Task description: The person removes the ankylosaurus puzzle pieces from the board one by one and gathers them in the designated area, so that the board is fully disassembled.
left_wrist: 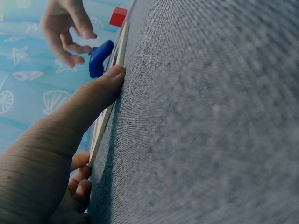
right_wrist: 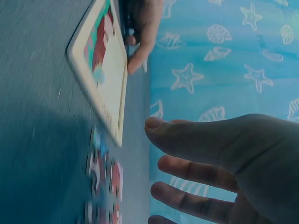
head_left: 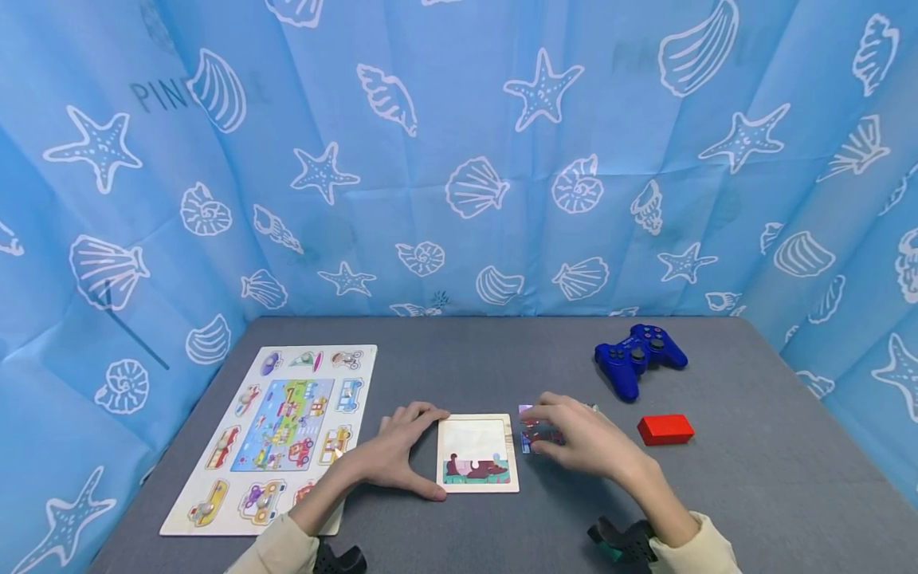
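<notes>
A small wooden jigsaw tray (head_left: 476, 416) lies on the table, its bottom part filled with brown and teal picture pieces (head_left: 476, 469). My left hand (head_left: 398, 450) holds the tray by its left side, thumb at the near corner and fingers at the far one. In the left wrist view the thumb (left_wrist: 105, 86) presses against the tray's edge (left_wrist: 122, 44). Just right of the tray, my right hand (head_left: 577, 434) hovers over loose jigsaw pieces (head_left: 526, 441), which it partly hides. The right wrist view shows its fingers (right_wrist: 194, 170) spread and holding nothing, apart from the pieces (right_wrist: 103, 175).
On the left lies a large white peg puzzle board (head_left: 268, 430) with vehicle pieces, partly behind the left forearm. A blue game controller (head_left: 638, 359) and a red block (head_left: 665, 430) sit to the right. A blue shell-patterned curtain (head_left: 459, 159) surrounds the grey table (head_left: 774, 494).
</notes>
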{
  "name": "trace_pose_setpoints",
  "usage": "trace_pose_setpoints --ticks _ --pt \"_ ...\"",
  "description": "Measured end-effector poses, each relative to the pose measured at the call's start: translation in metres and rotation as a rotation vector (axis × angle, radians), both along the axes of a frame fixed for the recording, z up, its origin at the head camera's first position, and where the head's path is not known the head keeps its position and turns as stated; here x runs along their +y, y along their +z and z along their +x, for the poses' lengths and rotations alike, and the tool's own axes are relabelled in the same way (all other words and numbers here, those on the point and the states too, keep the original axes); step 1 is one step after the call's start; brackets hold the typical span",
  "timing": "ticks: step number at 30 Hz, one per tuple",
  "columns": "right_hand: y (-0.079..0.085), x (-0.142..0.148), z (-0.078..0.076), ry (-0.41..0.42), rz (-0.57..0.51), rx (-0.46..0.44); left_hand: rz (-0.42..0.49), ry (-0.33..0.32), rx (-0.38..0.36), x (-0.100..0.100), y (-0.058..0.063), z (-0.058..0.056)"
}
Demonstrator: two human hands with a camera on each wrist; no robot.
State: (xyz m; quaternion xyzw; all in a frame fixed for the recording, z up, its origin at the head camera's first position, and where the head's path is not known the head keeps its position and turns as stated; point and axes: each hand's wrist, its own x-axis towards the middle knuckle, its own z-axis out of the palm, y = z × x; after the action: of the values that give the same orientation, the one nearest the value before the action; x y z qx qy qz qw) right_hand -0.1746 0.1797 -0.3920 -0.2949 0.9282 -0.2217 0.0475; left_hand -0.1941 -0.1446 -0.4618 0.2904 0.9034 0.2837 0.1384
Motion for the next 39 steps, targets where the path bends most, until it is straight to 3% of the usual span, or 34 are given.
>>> trace_pose_setpoints --ticks 14,23,29,39 --pt "-0.006 -0.05 0.001 0.157 -0.028 -0.015 -0.004 -0.01 -0.005 0.0 -0.002 -0.001" --pt "-0.015 -0.076 0.003 0.243 0.011 -0.02 0.005 -0.016 -0.021 -0.001 -0.001 -0.002" --pt "-0.021 -0.081 0.002 0.291 0.015 -0.041 0.006 -0.02 -0.01 -0.001 0.0 -0.001" --pt "-0.024 -0.084 0.001 0.3 0.029 -0.061 0.012 -0.021 -0.003 -0.001 0.001 -0.001"
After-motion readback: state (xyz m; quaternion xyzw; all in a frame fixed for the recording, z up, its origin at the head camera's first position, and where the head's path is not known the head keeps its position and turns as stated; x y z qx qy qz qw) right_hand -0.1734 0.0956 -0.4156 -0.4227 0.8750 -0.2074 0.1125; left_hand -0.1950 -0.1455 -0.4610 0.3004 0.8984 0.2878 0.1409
